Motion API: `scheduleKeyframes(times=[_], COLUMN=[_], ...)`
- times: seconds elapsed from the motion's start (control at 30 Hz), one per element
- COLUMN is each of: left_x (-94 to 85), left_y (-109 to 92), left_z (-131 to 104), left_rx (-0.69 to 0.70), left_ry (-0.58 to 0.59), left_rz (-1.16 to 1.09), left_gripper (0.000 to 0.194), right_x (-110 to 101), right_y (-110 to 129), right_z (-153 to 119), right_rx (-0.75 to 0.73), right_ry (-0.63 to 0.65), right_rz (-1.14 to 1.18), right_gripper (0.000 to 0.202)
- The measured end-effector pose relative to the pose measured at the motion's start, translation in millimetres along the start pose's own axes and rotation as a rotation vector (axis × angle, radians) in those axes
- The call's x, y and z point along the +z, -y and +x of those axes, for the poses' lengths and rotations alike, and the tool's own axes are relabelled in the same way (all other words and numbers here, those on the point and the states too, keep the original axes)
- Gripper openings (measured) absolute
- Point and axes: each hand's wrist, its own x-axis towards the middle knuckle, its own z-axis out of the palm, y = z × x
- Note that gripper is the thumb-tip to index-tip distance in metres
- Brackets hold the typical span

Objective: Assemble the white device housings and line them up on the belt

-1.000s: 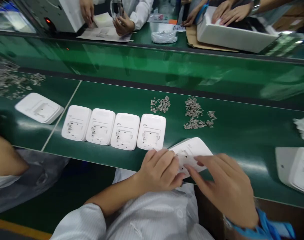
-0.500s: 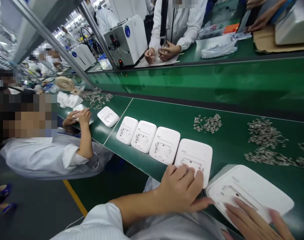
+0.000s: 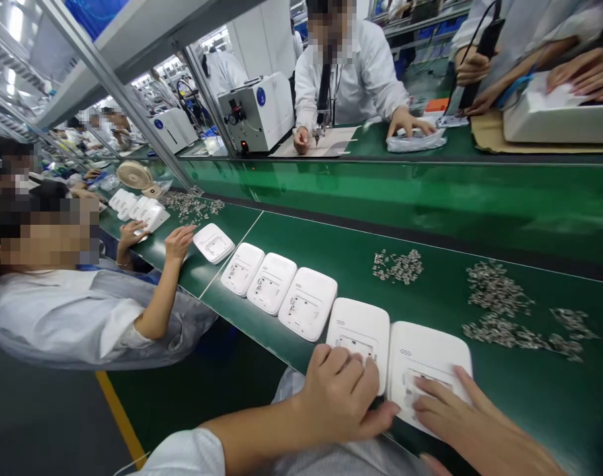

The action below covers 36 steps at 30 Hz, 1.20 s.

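Observation:
Five white plastic housings with rounded corners lie side by side along the green table. On the second housing from the right [image 3: 361, 317] rests my left hand [image 3: 344, 393], its fingers bent close together over the recess and lower part; the fingertips are partly hidden. My right hand [image 3: 465, 416] lies on the rightmost housing [image 3: 435, 340], fingers stretched and spread over its recess and right side. These two housings touch along their sides. Further left come the third housing [image 3: 309, 297], another housing [image 3: 272, 281] and the last housing [image 3: 242, 268], their recesses facing up.
Beyond the housings lie a small heap of metal clips [image 3: 401, 266] and a larger clip heap [image 3: 497, 287]. At left a co-worker's hand [image 3: 178, 241] is beside another white housing [image 3: 213, 242]. Across the green barrier [image 3: 331, 188], people work near a white machine [image 3: 269, 112].
The rightmost housing has shifted left under my right hand, from tilted and apart to lying flat against its neighbour. My left hand stays on the neighbouring housing. The view has tipped up.

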Motion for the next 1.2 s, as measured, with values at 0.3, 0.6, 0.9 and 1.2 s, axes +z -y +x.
scheduleKeyframes(times=[0.3, 0.6, 0.9, 1.2], left_x=[1.8, 7.8, 0.9, -3.1], left_y=[15, 19, 24, 33], left_z=[-4, -3, -4, 5], left_rx=[-0.130, -0.068, -0.091, -0.123], left_ry=[-0.047, -0.145, -0.114, -0.138], left_rz=[-0.072, -0.028, 0.005, 0.212], left_gripper=[0.021, 0.015, 0.021, 0.024], right_x=[-30, -14, 3, -11], right_y=[-17, -120, -116, -126], right_z=[58, 151, 149, 118], right_rx=[0.188, 0.772, 0.709, 0.606], right_ry=[0.165, 0.321, 0.468, 0.168], right_rz=[0.226, -0.186, -0.305, -0.075], right_gripper=[0.016, 0.009, 0.016, 0.016])
